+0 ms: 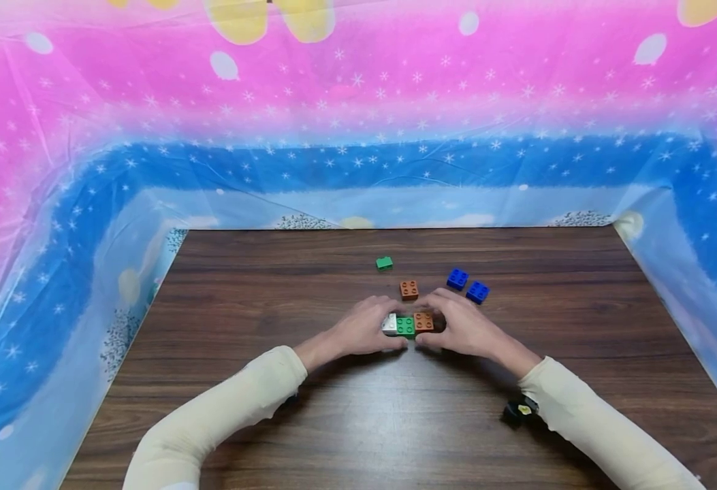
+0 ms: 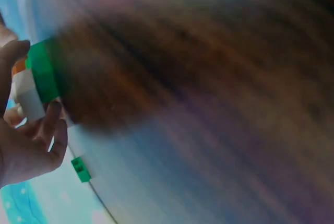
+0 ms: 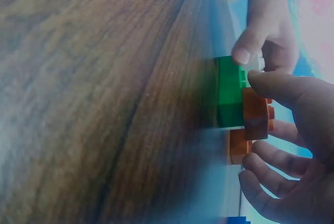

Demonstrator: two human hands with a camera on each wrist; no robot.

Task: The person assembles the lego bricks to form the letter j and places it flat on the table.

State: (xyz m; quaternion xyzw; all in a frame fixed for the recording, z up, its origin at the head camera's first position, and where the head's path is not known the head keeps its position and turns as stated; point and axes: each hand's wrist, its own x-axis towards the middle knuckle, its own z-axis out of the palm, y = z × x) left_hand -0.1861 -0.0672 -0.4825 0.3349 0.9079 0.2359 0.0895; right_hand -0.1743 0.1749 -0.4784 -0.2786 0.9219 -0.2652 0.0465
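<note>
The left hand point(image 1: 364, 328) pinches a white plastic block point(image 1: 389, 323) atop a green plastic brick point(image 1: 405, 327). The right hand point(image 1: 464, 328) clamps an orange plastic block point(image 1: 423, 321) on the brick's other end

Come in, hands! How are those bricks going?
Left hand round white brick; right hand round orange brick. Both atop green brick. Nearest possible obstacle: loose orange brick.

The left arm point(image 1: 229, 401) is bent at the elbow point(image 1: 162, 446), way down in the lower left of the head view, while the right arm point(image 1: 603, 422) is angled in from the lower right. The left hand point(image 1: 364, 328) and right hand point(image 1: 471, 328) are held close together below centre, fingers point(image 1: 447, 301) curled inward, thumbs point(image 1: 434, 340) set nearest the bottom edge.
</note>
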